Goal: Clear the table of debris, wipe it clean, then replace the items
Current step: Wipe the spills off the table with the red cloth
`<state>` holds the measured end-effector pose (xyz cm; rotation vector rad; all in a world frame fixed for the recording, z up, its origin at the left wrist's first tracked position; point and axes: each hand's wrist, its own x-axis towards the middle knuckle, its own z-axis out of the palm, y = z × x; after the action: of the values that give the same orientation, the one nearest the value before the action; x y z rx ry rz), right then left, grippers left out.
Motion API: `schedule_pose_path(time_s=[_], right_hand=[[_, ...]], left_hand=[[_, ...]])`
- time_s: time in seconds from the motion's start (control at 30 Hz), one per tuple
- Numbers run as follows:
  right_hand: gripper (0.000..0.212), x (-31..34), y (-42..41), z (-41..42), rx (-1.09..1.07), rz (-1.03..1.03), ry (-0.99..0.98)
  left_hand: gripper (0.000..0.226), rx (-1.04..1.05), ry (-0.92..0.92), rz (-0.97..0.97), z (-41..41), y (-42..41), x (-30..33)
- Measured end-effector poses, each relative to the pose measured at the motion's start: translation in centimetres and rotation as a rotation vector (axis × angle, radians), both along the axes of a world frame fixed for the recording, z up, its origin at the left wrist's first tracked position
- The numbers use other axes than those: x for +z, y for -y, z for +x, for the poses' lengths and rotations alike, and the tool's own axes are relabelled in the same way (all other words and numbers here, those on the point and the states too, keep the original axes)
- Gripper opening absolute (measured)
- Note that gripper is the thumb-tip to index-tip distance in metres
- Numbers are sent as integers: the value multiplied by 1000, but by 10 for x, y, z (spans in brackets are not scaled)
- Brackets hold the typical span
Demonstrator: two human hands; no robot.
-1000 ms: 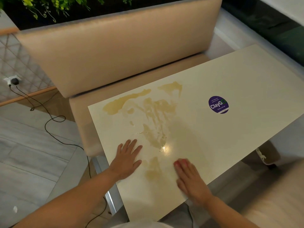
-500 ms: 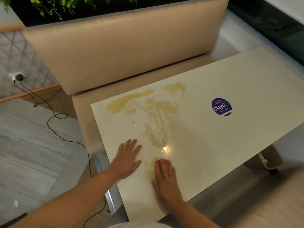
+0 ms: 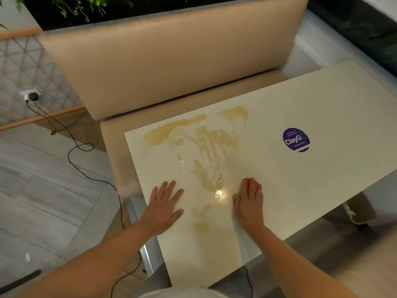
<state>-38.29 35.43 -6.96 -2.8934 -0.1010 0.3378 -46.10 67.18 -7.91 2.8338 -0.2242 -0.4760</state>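
Observation:
The cream table (image 3: 322,186) carries a smeared brown spill (image 3: 206,147) across its left half, with smaller blotches near the front edge. My left hand (image 3: 165,207) lies flat on the tabletop, fingers spread, left of the smear. My right hand (image 3: 249,203) presses a cloth (image 3: 241,235) onto the table with straight fingers, just right of the smear. The cloth shows red at my fingertips and pale under my wrist; the hand hides most of it.
A round purple sticker (image 3: 296,139) is stuck on the table to the right. A tan padded bench (image 3: 171,61) stands behind the table. A black cable (image 3: 86,147) runs over the floor from a wall outlet (image 3: 32,95) at the left.
My right hand slid the cloth left toward the blotches, then back to the right and a little forward. My left hand stayed flat in place.

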Motion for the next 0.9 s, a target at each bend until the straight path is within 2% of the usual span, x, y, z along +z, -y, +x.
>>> schedule_pose_path(time_s=[0.2,0.33,0.4,0.53,0.63,0.77,0.9], right_hand=[[66,-8,-51,-118,437,164,-22],[63,-4,-31,-94,632,127,-32],[62,-1,-17,-59,554,75,-49],[61,6,3,15,197,-20,-48],[61,0,-1,22,124,-33,0],[65,-3,-35,-44,208,62,-1],[66,-8,-60,-123,522,165,-34]], left_hand=[[81,2,-18,13,1,0,0],[83,-1,-29,28,2,1,2],[82,0,-28,23,2,1,2],[75,2,-29,11,2,-1,4],[74,8,-21,4,-1,-1,6],[71,50,2,-37,-11,-4,3],[68,72,31,-37,-20,-5,1]])
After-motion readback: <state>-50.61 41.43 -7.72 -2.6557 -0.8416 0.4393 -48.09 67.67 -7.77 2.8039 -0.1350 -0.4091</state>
